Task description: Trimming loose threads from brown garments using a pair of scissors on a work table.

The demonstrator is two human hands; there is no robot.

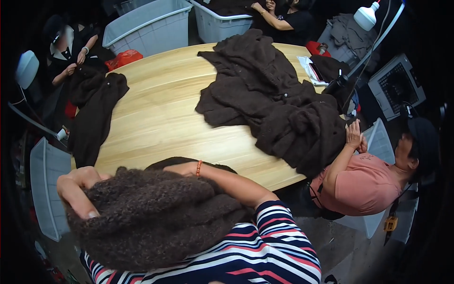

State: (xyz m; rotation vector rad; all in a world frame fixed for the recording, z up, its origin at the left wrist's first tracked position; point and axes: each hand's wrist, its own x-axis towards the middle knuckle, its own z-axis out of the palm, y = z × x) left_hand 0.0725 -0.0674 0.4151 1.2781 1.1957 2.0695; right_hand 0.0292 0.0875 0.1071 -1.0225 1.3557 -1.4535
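Left hand (74,189) pinches brown knit (156,217) at left; right hand (183,169) behind it, grip can't be told.

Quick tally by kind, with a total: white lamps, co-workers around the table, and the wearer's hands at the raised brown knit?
White lamps: 2
Co-workers: 3
Left hand and right hand at the brown knit: 2
Total: 7

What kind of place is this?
Probably a clothes workshop: brown knits are heaped on a big table, people are around it, and bins stand nearby.
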